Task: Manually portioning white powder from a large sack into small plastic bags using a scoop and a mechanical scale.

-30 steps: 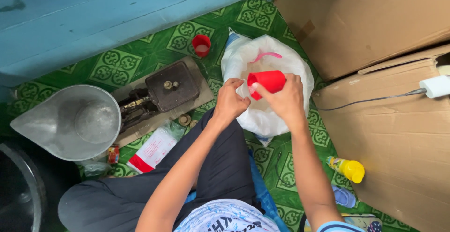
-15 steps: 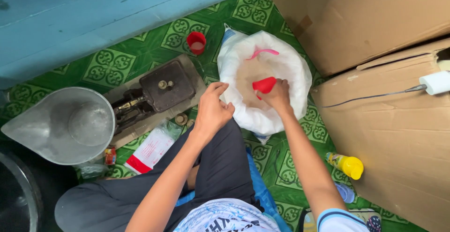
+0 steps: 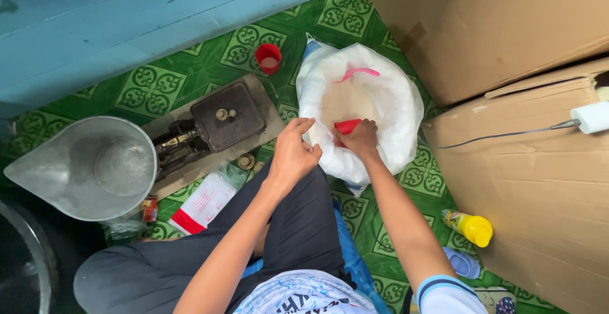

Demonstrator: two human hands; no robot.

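Observation:
An open white sack (image 3: 393, 108) of pale grain stands on the green patterned floor, with a pink scoop handle (image 3: 358, 73) lying at its far side. My right hand (image 3: 360, 139) reaches down inside the sack and grips a red cup (image 3: 347, 125), pushed into the grain. At the sack's near left rim rests my left hand (image 3: 293, 152), fingers curled and pinching the thin plastic edge.
A dark balance scale (image 3: 212, 124) on a board and its big metal pan (image 3: 85, 165) lie to the left. A second red cup (image 3: 268, 58) stands by the blue wall. Cardboard boxes (image 3: 526, 136) fill the right; a yellow-capped bottle (image 3: 471, 226) lies below them.
My right hand lowered the red cup from above the sack down into the grain. My left hand dropped from the cup to the sack's near rim.

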